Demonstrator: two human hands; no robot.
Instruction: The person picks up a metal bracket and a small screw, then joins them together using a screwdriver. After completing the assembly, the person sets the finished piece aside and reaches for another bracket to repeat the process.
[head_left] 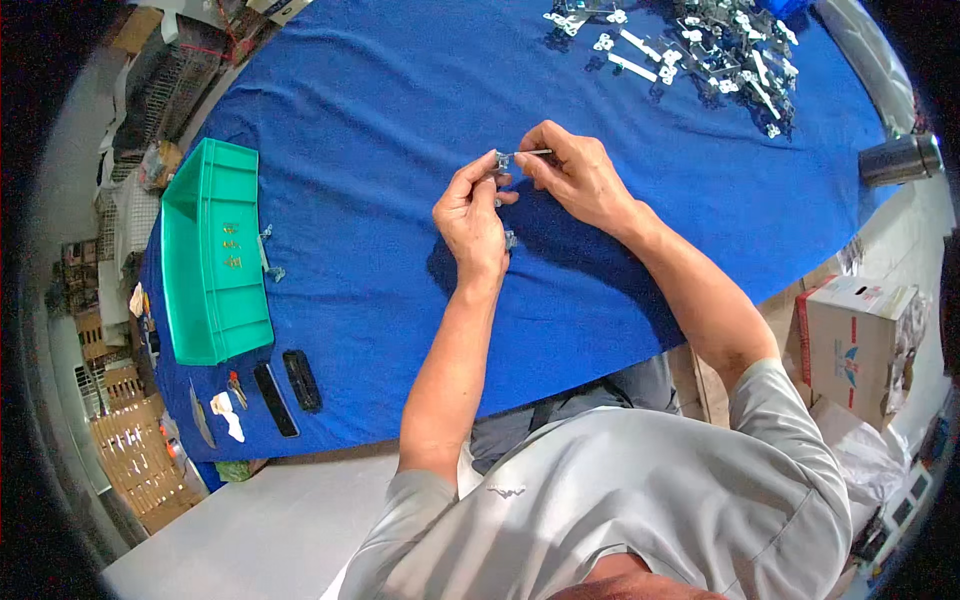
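Observation:
Above the blue cloth, my left hand [472, 225] pinches a small silvery metal fitting [503, 160] between thumb and fingertips. My right hand [580, 180] is closed on a thin metal rod [536, 152], whose tip meets the fitting or lies just beside it. The rod's exact kind cannot be made out. Another small metal piece [511, 240] shows next to my left wrist; whether it is held or lies on the cloth is unclear. Part of what the left hand holds is hidden by its fingers.
A heap of metal fittings [735, 60] spreads over the far right of the blue cloth [350, 110]. At the left stands a green bin [220, 345] with several small brass-coloured pieces in it. Near it lie a phone [276, 400] and a black case [301, 380]. A metal cup [900, 160] stands right.

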